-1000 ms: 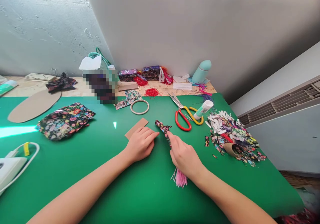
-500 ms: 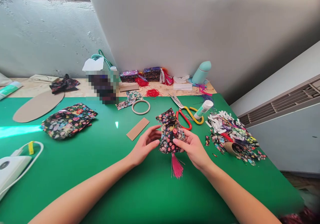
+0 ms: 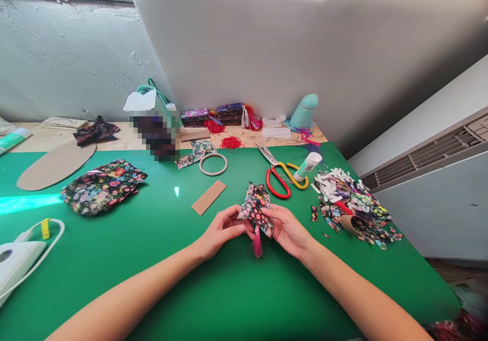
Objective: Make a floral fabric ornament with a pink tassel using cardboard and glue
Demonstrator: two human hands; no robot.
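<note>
A: How do the fingers stand?
B: On the right hand [image 3: 292, 231], the thumb lies on the front of the floral fabric piece [image 3: 256, 204] and the other fingers are mostly behind its right side, closed on it. The left hand [image 3: 223, 231] is half curled at the lower left edge; whether it grips or merely steadies, one cannot tell.
A: Where is the piece?
B: Between the two hands, tilted, over the green bench [image 3: 209, 300], its pink tassel [image 3: 257, 244] hanging at the lower end.
A: How should it handle?
B: Light, probably, with soft edges that fray and a body that may be a bit stiffer. It hardly looks slippery. The flat sides seem the best hold; the tassel threads could tangle or pull loose.
A: What differs from half a second ago?
B: The piece looks shorter and turned, its wide upper flap no longer spread out, and the left fingers are now closer in. Beyond them, the cardboard strip [image 3: 209, 197] and scissors [image 3: 277, 171] lie as they did.
</note>
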